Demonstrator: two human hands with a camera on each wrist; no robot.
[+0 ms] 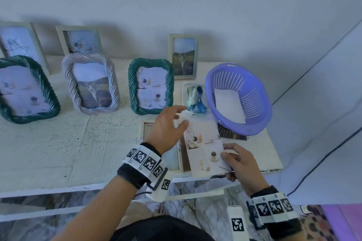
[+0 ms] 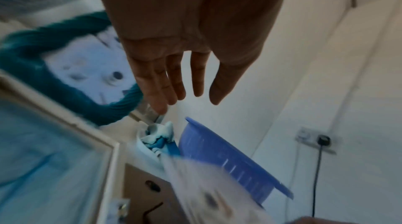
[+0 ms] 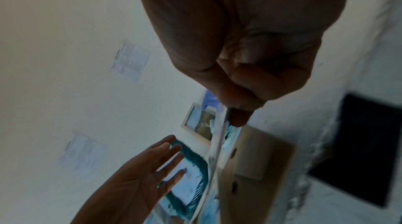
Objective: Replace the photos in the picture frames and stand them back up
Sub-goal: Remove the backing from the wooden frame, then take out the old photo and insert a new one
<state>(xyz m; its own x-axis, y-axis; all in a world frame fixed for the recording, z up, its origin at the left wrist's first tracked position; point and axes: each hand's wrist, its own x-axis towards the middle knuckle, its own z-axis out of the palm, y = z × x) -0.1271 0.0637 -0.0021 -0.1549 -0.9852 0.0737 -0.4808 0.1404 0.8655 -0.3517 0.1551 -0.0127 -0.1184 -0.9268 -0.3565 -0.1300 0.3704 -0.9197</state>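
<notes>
My right hand (image 1: 232, 159) pinches the near corner of a pale photo (image 1: 203, 146) with a coffee cup printed on it, held above the table's front edge. The same photo (image 3: 214, 155) shows edge-on in the right wrist view. My left hand (image 1: 172, 123) hovers open over the photo's far end, fingers straight (image 2: 172, 79). Under both lies an opened white frame (image 1: 172, 157) flat on the table, its brown backing board (image 3: 254, 167) beside it. Several frames stand behind: a green one (image 1: 150, 86), a grey one (image 1: 91, 84), a small white one (image 1: 183, 55).
A purple basket (image 1: 252, 103) holding a white sheet sits at the right end of the white table (image 1: 68, 143). A small tray with a blue-and-white cloth (image 1: 195, 96) stands beside it. A dark photo (image 1: 231, 135) pokes out beneath the basket. More frames (image 1: 23, 88) stand far left.
</notes>
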